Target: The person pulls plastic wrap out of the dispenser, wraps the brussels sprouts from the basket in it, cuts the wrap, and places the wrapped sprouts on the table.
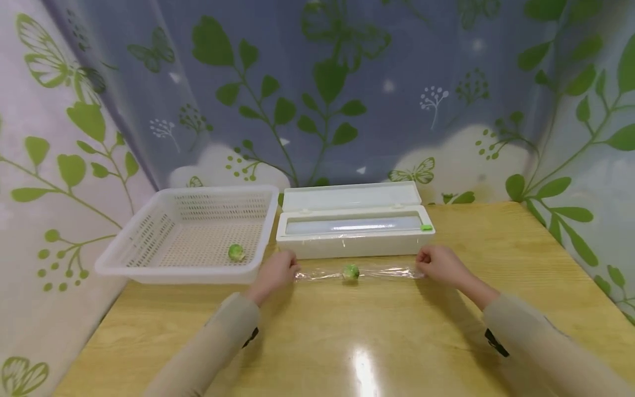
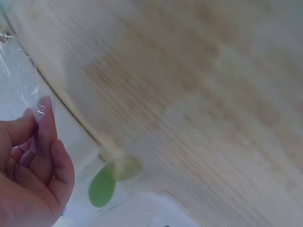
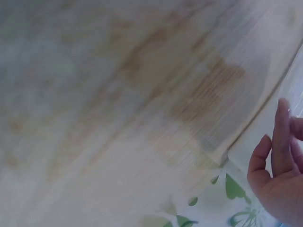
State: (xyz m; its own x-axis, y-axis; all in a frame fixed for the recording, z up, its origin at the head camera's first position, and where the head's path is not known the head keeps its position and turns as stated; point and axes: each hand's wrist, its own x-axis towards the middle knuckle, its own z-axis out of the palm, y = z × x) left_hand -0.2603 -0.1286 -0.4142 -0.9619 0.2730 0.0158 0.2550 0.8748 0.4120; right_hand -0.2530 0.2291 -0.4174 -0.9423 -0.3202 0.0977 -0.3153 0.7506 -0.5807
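A strip of clear cling film [image 1: 386,272] stretches between the two hands in front of the white dispenser box. At its middle is a small green Brussels sprout [image 1: 351,272], wrapped or covered by the film; which of the two I cannot tell. My left hand [image 1: 276,271] pinches the film's left end. In the left wrist view, thumb and index finger of the left hand [image 2: 35,161] meet on the film. The right end is pinched by my right hand [image 1: 443,266]. The right hand [image 3: 280,170] is cut off by the edge of the right wrist view.
Behind the film stands a white cling film dispenser [image 1: 347,248], its lid [image 1: 352,197] raised and a green slider [image 1: 426,227] at its right. Left of it is a white perforated basket [image 1: 186,271] with another Brussels sprout [image 1: 236,252] inside. A patterned curtain [image 1: 278,66] borders the wooden table [image 1: 307,342].
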